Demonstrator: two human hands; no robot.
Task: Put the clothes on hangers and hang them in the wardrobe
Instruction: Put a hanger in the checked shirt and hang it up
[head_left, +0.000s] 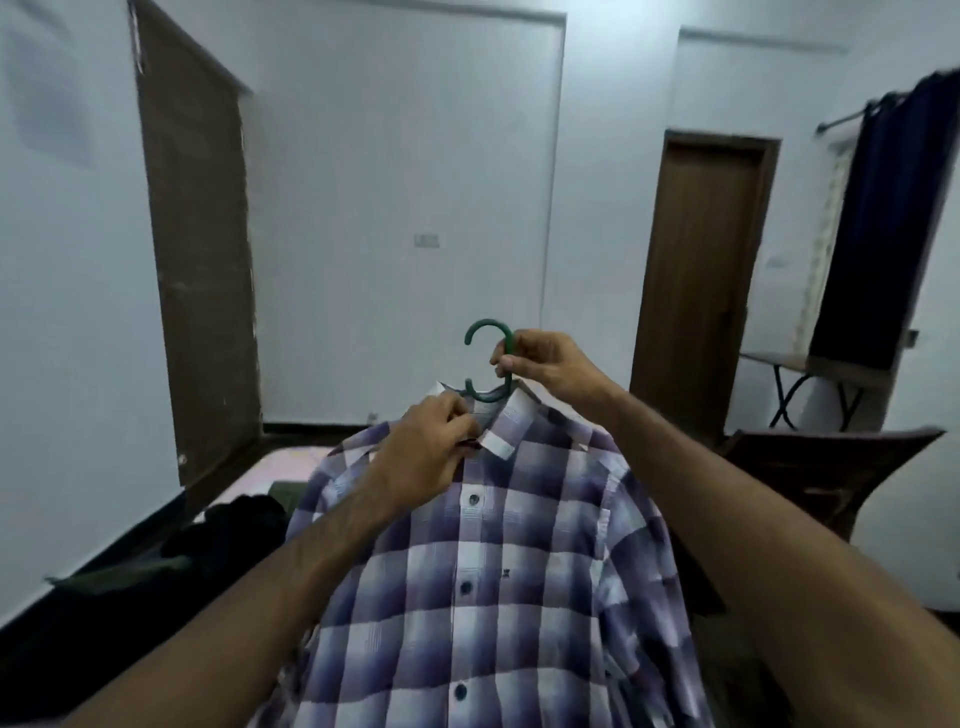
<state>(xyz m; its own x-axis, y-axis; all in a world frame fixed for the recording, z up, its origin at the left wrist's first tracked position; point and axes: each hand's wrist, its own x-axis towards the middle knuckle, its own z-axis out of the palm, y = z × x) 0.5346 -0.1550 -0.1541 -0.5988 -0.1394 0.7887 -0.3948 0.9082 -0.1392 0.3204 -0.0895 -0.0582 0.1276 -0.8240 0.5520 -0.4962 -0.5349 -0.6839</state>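
A checked shirt (498, 571) in purple, blue and white hangs in front of the person, held up in the air, on a green hanger (491, 364). Only the hook and the neck of the hanger show above the collar; the rest is inside the shirt. The shirt is buttoned down the front, with dark buttons.

The right hand (540, 369) pinches the stem of the hook between thumb and fingers, so it carries the hanger and the shirt. The left hand (426, 447) is at the collar, on the person's left side of it; its fingers are curled and pinch the cloth near the top button.

Behind and below the shirt is a bed (291, 457) with a pink sheet, and a heap of dark clothes (228, 530) lies on it, to the left of the shirt. On the right stands a dark brown chair (831, 467), and behind it a small desk (810, 364) with crossed metal legs. A brown door (701, 280) is in the far wall, and a dark blue curtain (883, 218) hangs at the right. A tall brown panel (192, 249) stands at the left wall; I cannot tell if it is the wardrobe.
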